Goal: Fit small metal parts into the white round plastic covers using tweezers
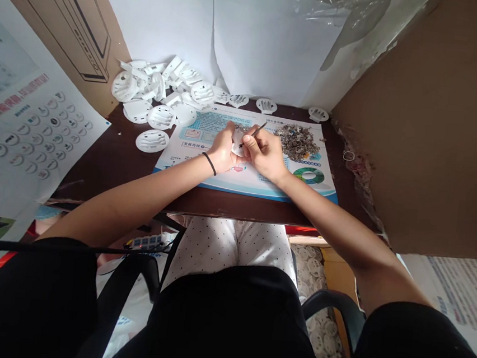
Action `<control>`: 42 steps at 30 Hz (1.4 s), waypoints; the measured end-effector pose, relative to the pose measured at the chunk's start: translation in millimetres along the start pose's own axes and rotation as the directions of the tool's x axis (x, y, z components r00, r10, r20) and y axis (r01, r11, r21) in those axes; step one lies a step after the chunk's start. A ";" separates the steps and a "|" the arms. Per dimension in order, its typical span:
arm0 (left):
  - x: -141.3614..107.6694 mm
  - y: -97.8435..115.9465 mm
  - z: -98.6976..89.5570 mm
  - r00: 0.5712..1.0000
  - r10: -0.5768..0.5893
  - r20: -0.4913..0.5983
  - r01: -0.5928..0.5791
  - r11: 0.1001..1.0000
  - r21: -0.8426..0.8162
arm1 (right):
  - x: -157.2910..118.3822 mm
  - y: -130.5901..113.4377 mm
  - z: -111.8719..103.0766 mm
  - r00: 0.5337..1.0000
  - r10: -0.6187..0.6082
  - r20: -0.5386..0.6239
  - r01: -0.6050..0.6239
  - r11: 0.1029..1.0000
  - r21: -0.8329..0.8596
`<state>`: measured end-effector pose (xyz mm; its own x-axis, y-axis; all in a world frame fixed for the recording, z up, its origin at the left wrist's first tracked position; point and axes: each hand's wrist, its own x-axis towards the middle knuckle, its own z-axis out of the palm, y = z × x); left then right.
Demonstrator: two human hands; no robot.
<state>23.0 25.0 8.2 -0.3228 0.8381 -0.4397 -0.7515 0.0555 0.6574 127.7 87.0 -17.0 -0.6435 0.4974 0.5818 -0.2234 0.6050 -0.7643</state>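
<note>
My left hand (222, 150), with a black band at the wrist, is closed round a white plastic disc (237, 142). In my right hand (268, 155) is a slim dark tool (260, 129), pinched like a pen and slanting up to the right. Its lower end is at the disc; the exact contact is hidden by my fingers. Just right of my right hand lies a heap of small metal parts (297, 142). A few more small metal bits (240, 127) show behind the disc. Both hands are above a printed sheet (229, 185).
A pile of white round plastic pieces (162, 90) stands at the back left, with a single piece (152, 141) nearer me. Several more line the back edge, one at the right (318, 114). Cardboard walls (441, 131) enclose the dark table (97, 160). A power strip (148, 242) is below.
</note>
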 end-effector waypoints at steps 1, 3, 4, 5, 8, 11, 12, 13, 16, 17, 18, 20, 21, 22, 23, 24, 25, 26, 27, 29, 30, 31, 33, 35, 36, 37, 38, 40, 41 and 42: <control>0.5 -0.1 0.2 1.000 0.011 -0.009 -0.011 1.000 0.005 | -0.3 -1.2 0.2 1.000 -0.007 0.004 0.007 1.000 -0.011; 0.2 0.7 0.8 1.000 0.026 -0.013 -0.025 1.000 0.011 | -0.2 -2.5 0.2 1.000 -0.021 0.002 0.021 0.999 -0.034; -0.8 1.8 0.9 1.000 0.026 -0.004 -0.026 1.000 0.012 | 0.4 -2.6 -0.4 1.000 -0.022 -0.009 0.021 0.999 -0.038; -2.1 3.5 0.8 1.000 0.019 0.011 -0.019 1.000 0.014 | 1.3 -2.6 -1.7 0.999 -0.020 -0.031 0.019 0.999 -0.034; -7.5 11.1 -1.7 0.995 -0.036 0.093 0.033 0.999 0.030 | 5.1 -4.0 -10.6 0.989 -0.030 -0.148 0.026 0.999 -0.029; -11.9 18.3 -5.3 0.976 -0.068 0.205 0.060 0.997 0.044 | 7.3 -9.3 -22.7 0.969 -0.131 -0.208 0.091 0.977 -0.192; -13.0 19.7 -6.0 0.971 -0.068 0.229 0.059 0.997 0.047 | 7.3 -11.2 -25.5 0.968 -0.170 -0.185 0.119 0.959 -0.255; -14.2 20.5 -6.2 0.968 -0.066 0.242 0.056 0.997 0.048 | 7.0 -12.9 -27.3 0.968 -0.200 -0.150 0.147 0.941 -0.305; -18.4 20.1 -4.3 0.957 -0.058 0.284 0.042 0.997 0.064 | 6.2 -14.7 -27.1 0.978 -0.203 -0.052 0.172 0.921 -0.350; -19.8 19.6 -3.3 0.950 -0.062 0.307 0.039 0.996 0.081 | 6.6 -14.3 -26.2 0.982 -0.179 -0.054 0.150 0.929 -0.339; -21.0 18.9 -2.5 0.940 -0.071 0.333 0.036 0.993 0.110 | 7.5 -13.7 -25.5 0.986 -0.142 -0.082 0.110 0.943 -0.314; -21.7 17.3 -1.8 0.925 -0.102 0.366 0.029 0.979 0.200 | 10.9 -12.3 -25.9 0.982 -0.034 -0.186 -0.006 0.978 -0.207; -21.1 16.4 -1.9 0.926 -0.107 0.361 0.016 0.969 0.248 | 13.1 -11.8 -27.1 0.973 0.033 -0.230 -0.064 0.989 -0.131; -20.0 15.4 -2.5 0.933 -0.106 0.344 0.000 0.956 0.294 | 15.2 -11.7 -28.6 0.962 0.100 -0.253 -0.117 0.992 -0.052; -18.4 14.5 -3.4 0.941 -0.100 0.323 -0.014 0.943 0.333 | 17.1 -11.9 -30.3 0.952 0.163 -0.258 -0.163 0.986 0.021; -16.5 13.6 -4.6 0.948 -0.094 0.304 -0.025 0.930 0.366 | 18.7 -12.5 -31.9 0.944 0.220 -0.246 -0.205 0.975 0.086; -14.7 12.9 -6.1 0.952 -0.090 0.294 -0.034 0.919 0.392 | 19.8 -13.4 -33.4 0.936 0.270 -0.224 -0.242 0.959 0.144; -13.1 12.5 -7.8 0.951 -0.096 0.295 -0.037 0.909 0.416 | 20.5 -14.6 -34.5 0.927 0.318 -0.201 -0.279 0.940 0.198; -11.7 12.2 -9.5 0.946 -0.112 0.304 -0.035 0.898 0.438 | 20.8 -15.9 -35.3 0.914 0.363 -0.180 -0.314 0.916 0.251; -10.0 12.4 -12.9 0.932 -0.143 0.334 -0.033 0.882 0.470 | 20.7 -18.6 -36.3 0.884 0.446 -0.137 -0.379 0.858 0.345; -9.7 12.8 -14.1 0.925 -0.157 0.345 -0.031 0.875 0.482 | 20.5 -19.8 -36.7 0.870 0.479 -0.116 -0.406 0.831 0.381; -9.8 13.1 -14.9 0.920 -0.170 0.352 -0.028 0.869 0.495 | 20.4 -20.9 -37.1 0.858 0.503 -0.100 -0.426 0.809 0.406; -11.2 14.0 -14.9 0.918 -0.189 0.349 -0.019 0.857 0.515 | 20.1 -22.8 -38.0 0.844 0.531 -0.078 -0.453 0.783 0.426; -13.9 14.7 -12.6 0.926 -0.183 0.331 -0.017 0.855 0.518 | 19.9 -24.4 -38.5 0.835 0.547 -0.060 -0.477 0.773 0.418; -15.6 15.0 -10.9 0.933 -0.171 0.317 -0.018 0.857 0.515 | 19.7 -25.1 -38.5 0.831 0.553 -0.052 -0.489 0.772 0.406; -17.5 15.4 -8.9 0.941 -0.154 0.301 -0.022 0.860 0.509 | 19.5 -25.8 -38.3 0.829 0.558 -0.046 -0.498 0.773 0.393; -19.4 15.8 -7.0 0.950 -0.135 0.283 -0.028 0.863 0.504 | 19.2 -26.3 -37.9 0.828 0.559 -0.041 -0.505 0.775 0.380; -22.4 16.7 -3.9 0.963 -0.112 0.244 -0.028 0.862 0.506 | 18.5 -26.7 -36.7 0.831 0.555 -0.041 -0.507 0.785 0.356; -23.2 17.1 -3.0 0.967 -0.110 0.231 -0.024 0.860 0.510 | 18.2 -26.2 -36.0 0.833 0.552 -0.041 -0.507 0.790 0.344; -23.3 17.4 -2.7 0.968 -0.112 0.224 -0.019 0.859 0.512 | 18.0 -25.2 -35.5 0.834 0.551 -0.038 -0.510 0.794 0.330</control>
<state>15.9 4.9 28.2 -0.0992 0.9267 -0.3625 -0.3442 0.3099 0.8863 147.8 102.7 22.6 -0.6314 0.7718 0.0748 -0.0913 0.0218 -0.9956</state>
